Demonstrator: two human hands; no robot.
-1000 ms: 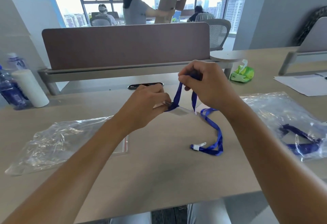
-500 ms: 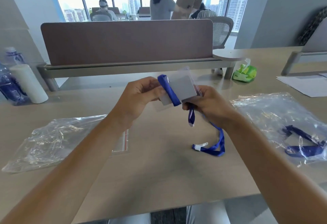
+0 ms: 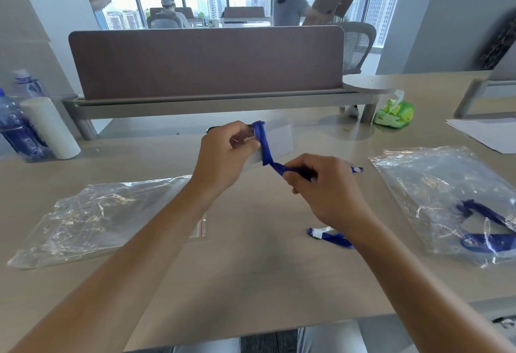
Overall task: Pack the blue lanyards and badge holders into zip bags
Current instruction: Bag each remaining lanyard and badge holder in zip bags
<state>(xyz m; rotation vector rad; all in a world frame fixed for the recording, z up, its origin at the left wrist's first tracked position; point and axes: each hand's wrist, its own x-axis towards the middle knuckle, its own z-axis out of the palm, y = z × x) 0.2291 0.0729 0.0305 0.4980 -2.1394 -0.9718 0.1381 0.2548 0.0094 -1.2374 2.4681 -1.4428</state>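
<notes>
1. The left hand (image 3: 223,157) pinches the badge holder (image 3: 279,142) above the table (image 3: 251,283), with the lanyard (image 3: 264,143) wrapped across it.
2. The right hand (image 3: 324,185) has its fingers curled round the lanyard strap.
3. The strap end lies on the table near the right wrist.
4. An empty bag (image 3: 97,218) lies on the left; the filled bag (image 3: 446,199) lies on the right.

We see an empty zip bag (image 3: 106,218) on the desk (image 3: 251,283) at left, a filled zip bag (image 3: 446,202) at right holding a lanyard (image 3: 488,230). Between them, both hands, above the desk. Bottles (image 3: 16,121) and roll (image 3: 50,128) far left; tissue pack (image 3: 395,112) behind right bag; divider (image 3: 206,62) behind all.
</notes>
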